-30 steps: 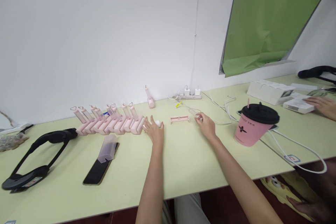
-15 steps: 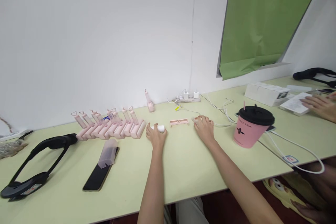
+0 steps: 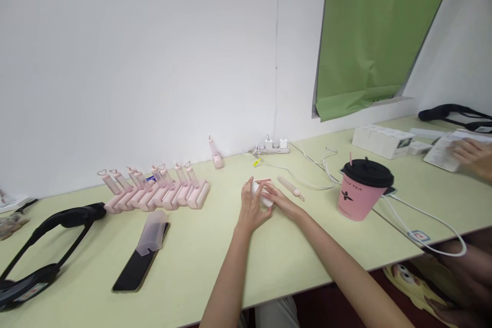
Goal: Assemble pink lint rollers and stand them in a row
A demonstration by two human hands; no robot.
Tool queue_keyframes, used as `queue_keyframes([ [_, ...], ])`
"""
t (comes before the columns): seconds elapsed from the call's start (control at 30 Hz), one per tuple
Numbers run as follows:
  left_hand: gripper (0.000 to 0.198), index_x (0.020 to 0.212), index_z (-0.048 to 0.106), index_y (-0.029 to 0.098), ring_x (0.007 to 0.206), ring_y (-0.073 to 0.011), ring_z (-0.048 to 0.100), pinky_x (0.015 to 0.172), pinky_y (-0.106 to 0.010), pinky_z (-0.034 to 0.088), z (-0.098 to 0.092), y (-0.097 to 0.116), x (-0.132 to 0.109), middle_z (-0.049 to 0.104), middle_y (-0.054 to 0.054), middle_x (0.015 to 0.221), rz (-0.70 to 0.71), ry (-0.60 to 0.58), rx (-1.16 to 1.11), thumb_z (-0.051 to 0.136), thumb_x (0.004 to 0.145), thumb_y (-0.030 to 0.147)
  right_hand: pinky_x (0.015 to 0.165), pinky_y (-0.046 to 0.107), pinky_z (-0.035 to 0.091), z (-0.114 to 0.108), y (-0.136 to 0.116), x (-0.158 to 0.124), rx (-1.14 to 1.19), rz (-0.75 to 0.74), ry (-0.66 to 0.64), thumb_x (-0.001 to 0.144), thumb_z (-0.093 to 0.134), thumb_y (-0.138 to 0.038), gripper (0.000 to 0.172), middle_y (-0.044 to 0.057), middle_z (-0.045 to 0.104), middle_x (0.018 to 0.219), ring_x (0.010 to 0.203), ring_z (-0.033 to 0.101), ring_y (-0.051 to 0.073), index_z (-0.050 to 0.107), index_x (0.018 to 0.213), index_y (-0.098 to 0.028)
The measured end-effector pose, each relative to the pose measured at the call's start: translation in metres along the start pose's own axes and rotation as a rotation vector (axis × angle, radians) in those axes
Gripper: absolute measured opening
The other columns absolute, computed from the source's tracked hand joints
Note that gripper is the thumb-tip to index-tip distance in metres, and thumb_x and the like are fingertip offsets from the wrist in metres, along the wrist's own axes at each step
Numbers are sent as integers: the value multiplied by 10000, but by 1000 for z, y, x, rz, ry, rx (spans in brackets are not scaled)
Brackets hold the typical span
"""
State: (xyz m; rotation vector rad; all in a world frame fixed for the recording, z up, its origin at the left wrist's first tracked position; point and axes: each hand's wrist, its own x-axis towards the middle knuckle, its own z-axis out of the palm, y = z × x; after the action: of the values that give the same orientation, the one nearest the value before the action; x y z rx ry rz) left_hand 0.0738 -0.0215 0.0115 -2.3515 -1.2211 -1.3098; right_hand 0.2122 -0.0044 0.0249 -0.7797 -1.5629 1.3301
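Note:
My left hand (image 3: 250,210) is closed around a small white cylinder (image 3: 258,193) just above the pale green table (image 3: 200,261). My right hand (image 3: 280,200) meets it from the right, fingers pinched at the cylinder's end, over a flat pink piece (image 3: 263,181) that is mostly hidden. A thin pink stick-shaped part (image 3: 290,187) lies on the table just right of my hands. A row of several pink rollers with clear handles (image 3: 156,190) lies to the left.
A pink lidded cup (image 3: 361,189) stands right of my hands, beside white cables (image 3: 407,215). A black phone under a clear cover (image 3: 142,251) and a black headset (image 3: 42,246) lie left. A power strip (image 3: 271,147) sits by the wall. Another person's hand (image 3: 471,154) rests on paper far right.
My left hand lifted the white cylinder and moved right; my right hand left the thin pink part on the table and came in to join it. The view shifted right.

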Motion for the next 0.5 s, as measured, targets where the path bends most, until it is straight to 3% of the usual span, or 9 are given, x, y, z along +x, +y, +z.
queue_keyframes([
  [0.13,782,1297,203,178,1318,-313,103,1006,-496,254,-2,3,2,21,-167,1430,-95,36,-64,616,647,311,996,385,313,1,1,0,-3,23,9,698,619,-421,555,32,396,1321,1194,385,209,451,1213,-304],
  [0.27,855,1308,159,155,1287,-303,204,1035,-483,215,-1,1,4,198,-181,1387,-237,34,-140,647,628,333,932,352,386,2,-3,-1,18,62,30,740,555,-435,590,23,354,1344,1150,433,199,350,1285,-340],
  [0.4,873,1307,152,163,1242,-279,304,992,-410,316,-1,-9,6,285,-180,1339,-395,30,-441,669,628,347,922,342,391,-4,-14,-4,42,84,-83,739,554,-433,657,28,284,1391,1159,426,201,274,1327,-347],
  [0.5,847,1310,120,213,1181,-237,408,932,-390,385,0,-15,6,349,-158,1307,-456,-66,-756,650,664,353,929,361,379,-10,-16,-5,69,67,-146,684,616,-431,780,53,262,1403,1184,400,213,218,1348,-340],
])
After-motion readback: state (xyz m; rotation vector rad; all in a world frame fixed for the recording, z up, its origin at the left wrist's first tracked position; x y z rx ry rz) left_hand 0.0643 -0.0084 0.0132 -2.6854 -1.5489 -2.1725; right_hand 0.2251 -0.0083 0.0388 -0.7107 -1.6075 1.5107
